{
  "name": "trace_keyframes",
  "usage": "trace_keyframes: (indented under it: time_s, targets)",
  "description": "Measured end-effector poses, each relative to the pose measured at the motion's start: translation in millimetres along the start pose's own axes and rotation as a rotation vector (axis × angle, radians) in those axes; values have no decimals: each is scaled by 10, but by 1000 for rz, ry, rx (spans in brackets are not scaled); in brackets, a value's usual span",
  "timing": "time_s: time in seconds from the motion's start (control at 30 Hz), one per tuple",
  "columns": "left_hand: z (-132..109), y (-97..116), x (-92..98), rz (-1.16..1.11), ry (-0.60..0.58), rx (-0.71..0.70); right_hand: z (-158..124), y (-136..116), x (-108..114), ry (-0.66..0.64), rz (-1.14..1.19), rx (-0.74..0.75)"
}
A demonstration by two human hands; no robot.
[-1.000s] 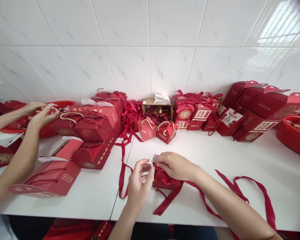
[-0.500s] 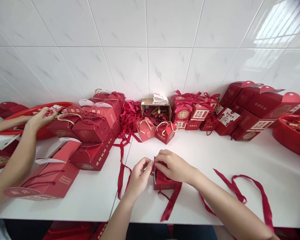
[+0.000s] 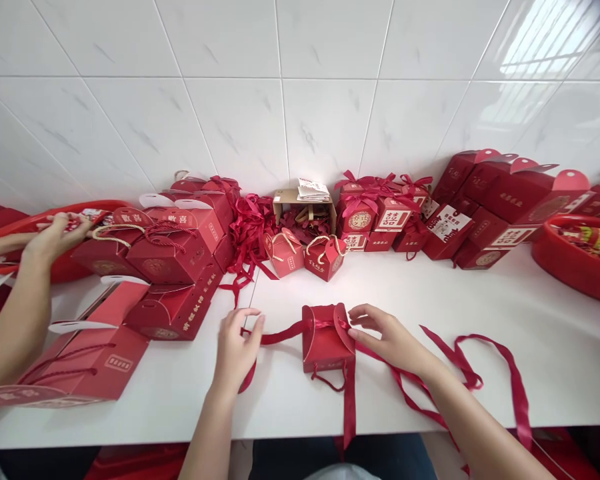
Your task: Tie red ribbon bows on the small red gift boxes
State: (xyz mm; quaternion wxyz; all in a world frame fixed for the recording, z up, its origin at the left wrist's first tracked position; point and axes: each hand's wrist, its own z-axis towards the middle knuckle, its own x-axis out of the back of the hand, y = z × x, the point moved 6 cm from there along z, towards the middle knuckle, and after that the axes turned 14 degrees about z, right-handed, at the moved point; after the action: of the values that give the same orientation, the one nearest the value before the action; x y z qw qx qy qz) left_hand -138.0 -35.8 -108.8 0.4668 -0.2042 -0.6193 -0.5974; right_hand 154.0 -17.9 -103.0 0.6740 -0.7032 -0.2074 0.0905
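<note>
A small red gift box [image 3: 327, 339] stands on the white table [image 3: 430, 293] in front of me, with a red ribbon [image 3: 283, 333] threaded through its top. My left hand [image 3: 237, 347] is to the left of the box, fingers pinched on the ribbon's left end. At the box's right side, my right hand [image 3: 390, 338] pinches the other part of the ribbon by the top flap. Ribbon tails [image 3: 349, 413] hang over the front edge.
Another person's hands [image 3: 55, 233] reach over a red tray [image 3: 10, 227] at the far left. Larger red boxes [image 3: 175, 253] lie left, two small boxes [image 3: 303, 255] and a cardboard box [image 3: 305, 207] at the wall, more boxes [image 3: 485, 213] and a red basin [image 3: 580, 257] right. Loose ribbon [image 3: 490, 373] trails right.
My hands have moved apart from the box top, each drawing ribbon outwards. The box's flaps now stand closed. The view has shifted slightly.
</note>
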Motion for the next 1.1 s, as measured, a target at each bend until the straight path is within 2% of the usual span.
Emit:
trace_keyframes:
  time_s: [0.1,0.17,0.23,0.33,0.57,0.77,0.87,1.1]
  targets:
    - [-113,392,-229,-325,-243,-115,45,148,-98,-29,204,-83]
    - [-177,581,-347,-460,-383,-138,69,193,-130,-42,274,-128]
    - [-200,665,-416,-476,-470,-132,79,197,-135,-80,291,-159]
    - [-179,669,-456,-476,-555,-115,83,163,-74,-128,273,-171]
    - [-110,553,-404,-477,-604,-51,141,73,202,-32,203,-151]
    - [-66,568,-337,-503,-624,-20,181,-60,224,29,50,-86]
    - [-36,568,-350,-509,-643,-15,198,-15,227,72,-64,-68]
    - [-50,473,-507,-475,-676,-12,167,233,166,98,-78,-101]
